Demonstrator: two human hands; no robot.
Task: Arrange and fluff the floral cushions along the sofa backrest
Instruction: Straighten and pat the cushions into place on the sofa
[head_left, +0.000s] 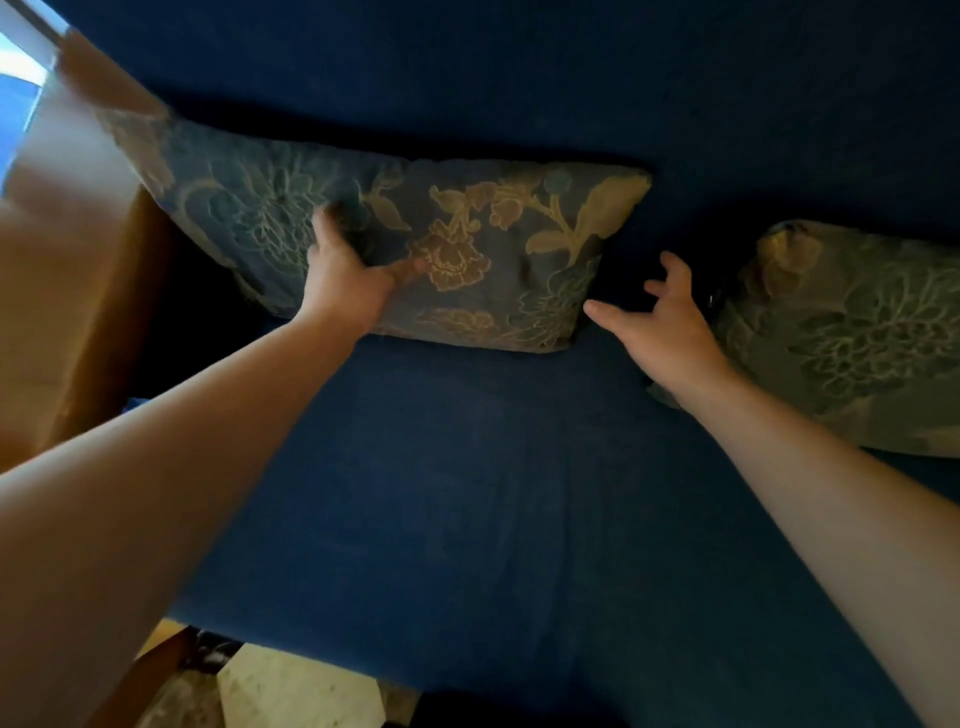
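Blue sofa (467, 467): left hand (348, 275) presses flat on the left cushion (467, 249); right hand (665, 322) spread wide, empty, beside the right cushion (857, 338).

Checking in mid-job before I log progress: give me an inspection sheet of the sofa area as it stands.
Surface: blue sofa seat, bare between the arms.
Job's things: left floral cushion leaning on the backrest; right floral cushion lying tilted at the frame edge, apart from the first.
Clutter: nothing seen.
Grippers: left hand pressed into the left cushion's face; right hand open, fingers spread, between the cushions, holding nothing.
Cables: nothing seen.
Surroundings: orange curtain at left; pale floor tiles below.
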